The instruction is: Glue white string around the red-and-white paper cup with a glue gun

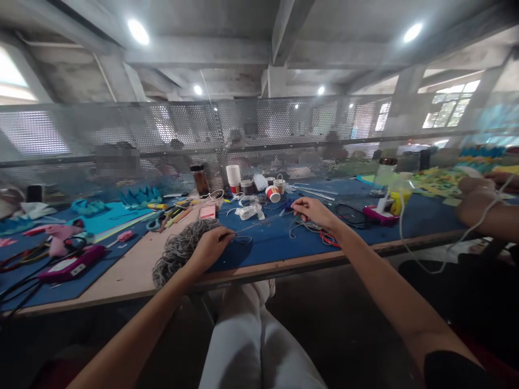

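Observation:
A thin grey cord [264, 221] runs taut between my two hands above the blue mat. My left hand [213, 246] pinches its left end, beside a tangled heap of grey cord [184, 248] at the table's front edge. Farther right and a little higher, my right hand [314, 213] pinches the other end, fingers closed. Just past the right fingertips lies a small dark blue item [287, 206], too blurred to name. Below the right hand sits a red-handled tool [327, 239], partly hidden by the wrist.
Paper cups [233, 179], a dark bottle [199, 181] and a clear jar [383, 178] stand toward the mesh screen [259, 124]. Left lie a pink glue gun [59, 237] and purple power box [73, 263]. Another person's arm [486, 202] reaches in at right, near a hanging white cable [403, 232].

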The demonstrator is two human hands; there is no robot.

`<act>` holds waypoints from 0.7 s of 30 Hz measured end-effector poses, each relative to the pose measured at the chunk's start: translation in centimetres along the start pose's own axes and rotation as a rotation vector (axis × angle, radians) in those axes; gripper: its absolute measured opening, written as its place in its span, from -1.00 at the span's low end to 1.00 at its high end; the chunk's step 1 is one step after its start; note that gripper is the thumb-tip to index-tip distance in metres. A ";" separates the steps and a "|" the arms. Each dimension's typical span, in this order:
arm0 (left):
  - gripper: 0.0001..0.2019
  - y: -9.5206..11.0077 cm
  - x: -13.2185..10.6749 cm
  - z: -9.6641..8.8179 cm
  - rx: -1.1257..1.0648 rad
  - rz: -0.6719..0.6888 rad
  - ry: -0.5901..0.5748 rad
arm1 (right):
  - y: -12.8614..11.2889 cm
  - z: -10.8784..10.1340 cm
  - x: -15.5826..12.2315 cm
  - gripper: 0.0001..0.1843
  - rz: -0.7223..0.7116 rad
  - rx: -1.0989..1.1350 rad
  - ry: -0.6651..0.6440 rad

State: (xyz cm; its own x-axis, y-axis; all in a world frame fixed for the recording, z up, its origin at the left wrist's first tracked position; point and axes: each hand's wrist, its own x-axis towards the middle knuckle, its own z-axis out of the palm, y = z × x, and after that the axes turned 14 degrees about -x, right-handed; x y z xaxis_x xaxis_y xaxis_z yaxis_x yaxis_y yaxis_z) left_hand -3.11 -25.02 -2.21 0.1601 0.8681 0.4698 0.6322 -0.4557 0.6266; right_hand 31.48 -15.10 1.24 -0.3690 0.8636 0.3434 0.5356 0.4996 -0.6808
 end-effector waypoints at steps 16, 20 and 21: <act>-0.71 0.0 -2.2 0.3 0.326 0.220 0.255 | 5.7 -6.5 -8.6 -0.68 0.219 -0.823 -0.191; -0.70 -0.5 -2.5 0.7 0.192 0.108 0.273 | 5.1 -5.7 -8.2 -0.53 0.108 -0.859 -0.107; -0.71 -0.6 -2.6 0.7 0.151 0.082 0.279 | 4.8 -5.4 -8.0 -0.53 0.069 -0.872 -0.107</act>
State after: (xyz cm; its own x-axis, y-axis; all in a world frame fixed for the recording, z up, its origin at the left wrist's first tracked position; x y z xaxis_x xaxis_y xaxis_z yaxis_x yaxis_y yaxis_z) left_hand -3.37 -26.83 -4.23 0.0143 0.7331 0.6799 0.7348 -0.4689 0.4901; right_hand 41.14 -19.23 -1.24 -0.3598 0.9049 0.2276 0.9325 0.3573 0.0536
